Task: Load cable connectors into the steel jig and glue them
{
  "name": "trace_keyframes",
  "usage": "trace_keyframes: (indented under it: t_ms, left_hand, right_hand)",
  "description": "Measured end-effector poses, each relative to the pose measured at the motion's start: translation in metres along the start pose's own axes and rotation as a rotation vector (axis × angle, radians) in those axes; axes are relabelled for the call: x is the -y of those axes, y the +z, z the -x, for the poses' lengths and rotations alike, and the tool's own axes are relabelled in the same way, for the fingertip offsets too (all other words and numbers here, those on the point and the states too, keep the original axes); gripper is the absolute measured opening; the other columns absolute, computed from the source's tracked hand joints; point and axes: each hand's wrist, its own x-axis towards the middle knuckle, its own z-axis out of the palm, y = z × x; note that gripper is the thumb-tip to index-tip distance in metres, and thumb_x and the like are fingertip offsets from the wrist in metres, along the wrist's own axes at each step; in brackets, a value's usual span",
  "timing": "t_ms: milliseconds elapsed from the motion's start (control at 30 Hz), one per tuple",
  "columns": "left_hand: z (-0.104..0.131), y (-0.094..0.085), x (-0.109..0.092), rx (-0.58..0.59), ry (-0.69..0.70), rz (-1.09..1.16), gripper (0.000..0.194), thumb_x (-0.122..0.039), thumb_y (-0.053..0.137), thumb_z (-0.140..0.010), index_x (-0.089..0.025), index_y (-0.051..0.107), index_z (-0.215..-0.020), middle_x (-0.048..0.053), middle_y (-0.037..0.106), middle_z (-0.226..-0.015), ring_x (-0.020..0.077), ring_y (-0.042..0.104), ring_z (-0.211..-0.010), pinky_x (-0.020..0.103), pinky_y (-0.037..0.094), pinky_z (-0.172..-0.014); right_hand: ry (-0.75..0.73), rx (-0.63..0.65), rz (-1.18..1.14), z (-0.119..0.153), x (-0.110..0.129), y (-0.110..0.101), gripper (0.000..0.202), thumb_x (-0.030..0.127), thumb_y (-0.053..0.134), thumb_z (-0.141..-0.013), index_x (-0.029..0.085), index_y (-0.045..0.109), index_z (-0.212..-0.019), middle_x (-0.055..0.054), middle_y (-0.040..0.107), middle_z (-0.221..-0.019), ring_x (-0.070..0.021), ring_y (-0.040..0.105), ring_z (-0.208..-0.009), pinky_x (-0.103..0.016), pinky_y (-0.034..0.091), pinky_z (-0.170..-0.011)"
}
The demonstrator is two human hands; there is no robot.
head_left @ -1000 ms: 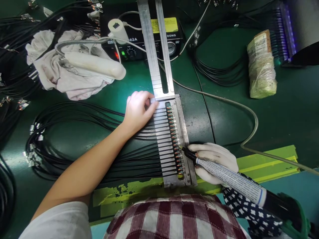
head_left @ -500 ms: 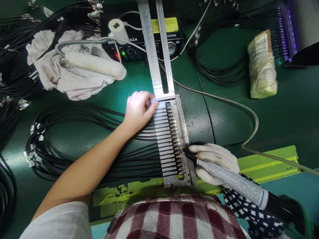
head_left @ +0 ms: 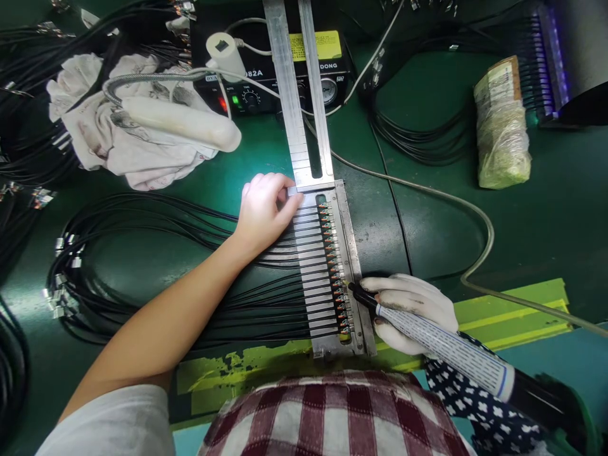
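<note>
My bare left hand (head_left: 266, 212) pinches the upper left edge of a metal fixture (head_left: 354, 253), thumb and fingers together at its corner. Black cables (head_left: 270, 297) lie side by side across the fixture, their small connector ends (head_left: 336, 266) in a row along it. In my gloved right hand (head_left: 418, 310) is a pen-like tool (head_left: 441, 345) with a printed white barrel. Its dark tip touches or hovers just over the lower-middle connectors; which of the two cannot be made out.
A black control box (head_left: 266, 95) stands at the back, partly under a slotted metal bar (head_left: 292, 107). White cloths (head_left: 137, 152) with a white lamp-like tube (head_left: 180, 123) lie at left. A plastic-wrapped block (head_left: 502, 133) and a pale hose (head_left: 427, 193) are at right.
</note>
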Motion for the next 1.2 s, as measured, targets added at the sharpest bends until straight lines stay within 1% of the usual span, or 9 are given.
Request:
trace_keyframes:
  t_ms: [267,400,567,800,1000,1100,1200]
  left_hand:
    - [0.0002,0.0001,0.0009,-0.004,0.009,0.006,0.015,-0.036,0.056,-0.089,-0.021,0.056,-0.087,0.001,0.055,-0.075,0.0198,0.049,-0.076,0.034,0.038,-0.077]
    - [0.0006,0.0003,0.0006,-0.005,0.003,0.011,0.015,-0.036,0.055,-0.090,-0.021,0.056,-0.088,0.000,0.054,-0.075,0.0198,0.049,-0.077,0.034,0.038,-0.078]
    - [0.0007,-0.0002,-0.0001,-0.005,0.003,0.006,0.015,-0.036,0.055,-0.090,-0.021,0.056,-0.088,0.001,0.055,-0.075,0.0199,0.050,-0.078,0.034,0.038,-0.078]
    - [0.0001,-0.0004,-0.0002,0.002,-0.006,0.010,0.015,-0.037,0.055,-0.089,-0.022,0.056,-0.089,0.001,0.056,-0.076,0.0208,0.051,-0.080,0.034,0.038,-0.079]
    - [0.0001,-0.0007,0.0000,0.006,-0.011,0.007,0.015,-0.037,0.055,-0.089,-0.022,0.055,-0.087,0.001,0.056,-0.076,0.0208,0.051,-0.079,0.035,0.038,-0.079]
    - [0.0003,-0.0007,-0.0002,-0.002,-0.006,0.009,0.014,-0.036,0.055,-0.089,-0.022,0.055,-0.087,0.001,0.055,-0.075,0.0206,0.051,-0.078,0.035,0.038,-0.078]
    - [0.0003,-0.0007,-0.0009,-0.005,-0.002,0.010,0.013,-0.035,0.055,-0.088,-0.022,0.056,-0.087,0.001,0.055,-0.075,0.0206,0.051,-0.078,0.035,0.038,-0.078]
  right_hand:
    - [-0.002,0.009,0.013,-0.0043,-0.0003,-0.0004,0.015,0.024,0.065,-0.083,0.020,0.061,-0.097,-0.008,0.078,-0.092,-0.0199,0.076,-0.081,-0.031,0.062,-0.069]
    - [-0.004,0.002,0.002,-0.0022,-0.0018,0.0004,0.017,0.022,0.066,-0.081,0.019,0.062,-0.097,-0.009,0.078,-0.093,-0.0203,0.076,-0.082,-0.031,0.062,-0.071]
    - [0.005,-0.008,0.004,0.0009,-0.0029,0.0012,0.020,0.023,0.067,-0.079,0.021,0.062,-0.098,-0.008,0.078,-0.095,-0.0209,0.076,-0.081,-0.032,0.063,-0.071]
    - [0.027,-0.038,-0.028,-0.0029,-0.0010,0.0016,0.022,0.022,0.068,-0.079,0.020,0.062,-0.100,-0.008,0.078,-0.095,-0.0213,0.076,-0.081,-0.031,0.063,-0.069]
    - [0.030,-0.035,-0.028,-0.0035,-0.0017,0.0022,0.023,0.023,0.069,-0.079,0.020,0.062,-0.101,-0.009,0.077,-0.098,-0.0221,0.076,-0.083,-0.033,0.063,-0.069]
    - [0.002,-0.024,0.006,-0.0004,-0.0013,-0.0007,0.022,0.024,0.068,-0.081,0.020,0.062,-0.101,-0.010,0.077,-0.099,-0.0220,0.076,-0.083,-0.033,0.064,-0.071]
    - [-0.033,-0.055,0.001,0.0029,0.0023,-0.0038,0.020,0.023,0.066,-0.082,0.019,0.061,-0.101,-0.011,0.078,-0.095,-0.0220,0.076,-0.083,-0.033,0.064,-0.072]
